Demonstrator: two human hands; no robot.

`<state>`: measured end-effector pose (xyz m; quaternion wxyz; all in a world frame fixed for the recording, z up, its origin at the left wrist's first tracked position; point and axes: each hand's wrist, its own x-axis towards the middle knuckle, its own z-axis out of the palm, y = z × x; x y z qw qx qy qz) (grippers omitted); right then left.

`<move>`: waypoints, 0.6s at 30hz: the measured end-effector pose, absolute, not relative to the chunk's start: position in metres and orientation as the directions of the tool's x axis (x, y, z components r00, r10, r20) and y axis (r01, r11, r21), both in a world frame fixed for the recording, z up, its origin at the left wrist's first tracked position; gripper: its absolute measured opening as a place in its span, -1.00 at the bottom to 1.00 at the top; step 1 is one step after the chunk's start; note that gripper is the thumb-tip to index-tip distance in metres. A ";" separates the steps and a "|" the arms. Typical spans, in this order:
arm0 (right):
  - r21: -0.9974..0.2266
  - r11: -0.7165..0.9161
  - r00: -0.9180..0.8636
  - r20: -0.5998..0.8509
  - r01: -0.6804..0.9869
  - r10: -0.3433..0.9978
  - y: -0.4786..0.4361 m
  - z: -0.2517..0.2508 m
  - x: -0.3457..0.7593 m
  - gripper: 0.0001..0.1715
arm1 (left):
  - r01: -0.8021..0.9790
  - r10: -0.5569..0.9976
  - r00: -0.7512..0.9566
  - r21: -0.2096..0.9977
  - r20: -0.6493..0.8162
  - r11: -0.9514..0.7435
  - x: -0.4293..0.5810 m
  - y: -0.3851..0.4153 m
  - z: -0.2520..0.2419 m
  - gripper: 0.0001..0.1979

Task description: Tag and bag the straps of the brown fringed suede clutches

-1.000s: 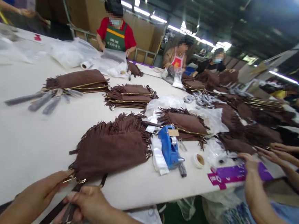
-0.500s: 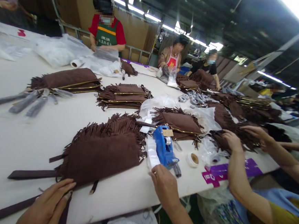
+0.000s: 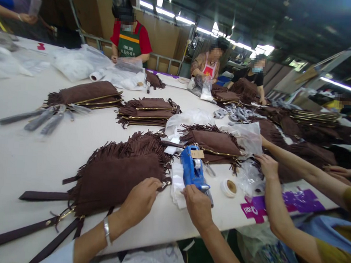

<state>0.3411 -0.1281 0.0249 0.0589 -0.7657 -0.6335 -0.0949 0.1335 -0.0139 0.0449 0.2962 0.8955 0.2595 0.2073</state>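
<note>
A dark brown fringed suede bag (image 3: 120, 175) lies flat on the table, its straps trailing toward the near left. My left hand (image 3: 141, 199) is over its lower right corner, fingers closed together; whether they grip anything is hidden. Right of the bag lies a stack of white plastic sheets (image 3: 177, 180). My right hand (image 3: 198, 206) pinches the near edge of this stack, just below a blue tape dispenser (image 3: 193, 167) with a brown tag on it.
A tape roll (image 3: 228, 187) and a purple strip (image 3: 291, 203) lie to the right, where a co-worker's hands (image 3: 267, 165) handle clear plastic. Further brown bags (image 3: 148, 109) are stacked behind. Several people work at the table's far side.
My left hand has moved right, from the strap end of the bag to its right corner. My right hand stays at the white sheets. The co-worker's far arm has reached forward to the plastic.
</note>
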 end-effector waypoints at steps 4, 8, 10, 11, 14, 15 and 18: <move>-0.055 -0.169 0.175 0.142 0.984 0.974 -0.128 0.022 0.346 -0.83 | 0.184 0.458 0.845 0.654 0.275 -0.733 0.179 -0.011 0.026 -0.54; -0.237 -0.171 0.207 0.136 0.956 0.969 -0.131 0.021 0.351 -0.74 | 0.179 0.424 0.874 0.656 0.236 -0.733 0.208 -0.008 0.005 -0.61; -0.291 -0.172 0.222 0.147 0.941 0.964 -0.132 0.021 0.353 -0.70 | 0.223 0.470 0.855 0.661 0.220 -0.717 0.215 -0.008 0.000 -0.66; -0.309 -0.177 0.232 0.150 0.934 0.961 -0.132 0.021 0.353 -0.70 | 0.241 0.488 0.846 0.660 0.216 -0.711 0.217 -0.008 -0.001 -0.66; -0.333 -0.188 0.258 0.179 0.924 0.949 -0.132 0.023 0.351 -0.73 | 0.260 0.500 0.841 0.654 0.208 -0.710 0.219 -0.011 0.007 -0.66; -0.324 -0.181 0.256 0.205 0.929 0.945 -0.132 0.023 0.350 -0.75 | 0.255 0.493 0.845 0.654 0.208 -0.712 0.218 -0.013 0.010 -0.65; -0.220 -0.123 0.190 0.312 0.968 0.931 -0.132 0.020 0.348 -0.80 | 0.230 0.479 0.849 0.659 0.224 -0.716 0.217 -0.019 0.011 -0.61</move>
